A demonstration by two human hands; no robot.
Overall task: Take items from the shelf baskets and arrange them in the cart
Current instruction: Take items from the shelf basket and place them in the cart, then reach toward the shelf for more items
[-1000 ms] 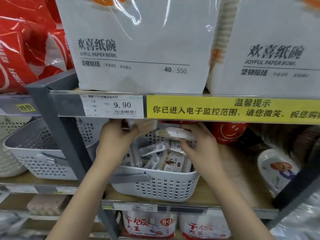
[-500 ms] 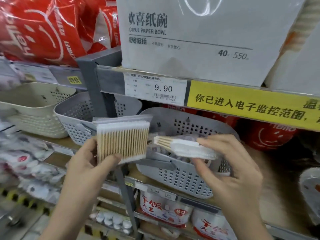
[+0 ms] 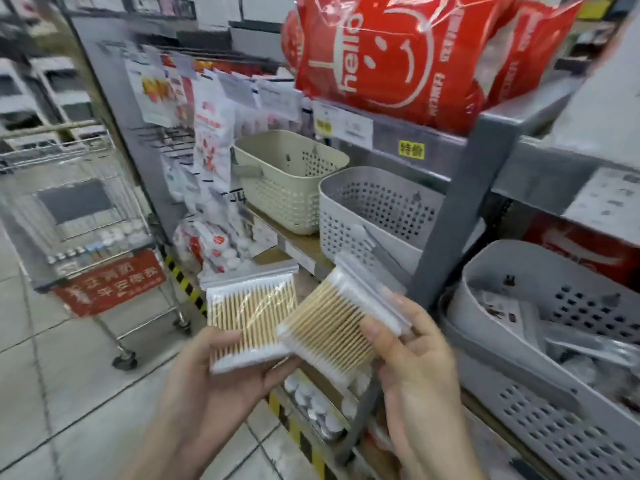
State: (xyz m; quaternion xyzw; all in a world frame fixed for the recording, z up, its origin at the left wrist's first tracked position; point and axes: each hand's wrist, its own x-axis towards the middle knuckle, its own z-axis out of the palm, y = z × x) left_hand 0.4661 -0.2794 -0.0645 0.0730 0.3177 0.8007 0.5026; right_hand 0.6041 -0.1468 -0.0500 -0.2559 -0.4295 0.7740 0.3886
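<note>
Left hand (image 3: 221, 386): a flat pack of cotton swabs (image 3: 251, 320) is held in its grip, the thumb curled over the lower front edge and the fingers behind; the pack stands nearly upright, sticks running up and down.
Right hand (image 3: 415, 368): a second swab pack (image 3: 332, 323) is pinched in its grip, the thumb pressed on the front and the fingers curled round the right edge; the pack is tilted, its upper end leaning right.
Packs: the two are held side by side, the lower left corner of the right-hand pack lying over the lower right part of the left-hand pack.
Grey basket (image 3: 554, 358): seen just to the right of the right-hand grip, on the shelf, with small packets inside.
White basket (image 3: 367, 216): seen above and behind the right-hand grip, on the shelf.
Cream basket (image 3: 287, 181): placed further back, beside the white basket.
Cart (image 3: 86, 216): seen well to the left of and beyond the left-hand grip, on the tiled floor, a red sign hung on its end.
Red bags (image 3: 398, 53): stacked on the shelf above the baskets.
</note>
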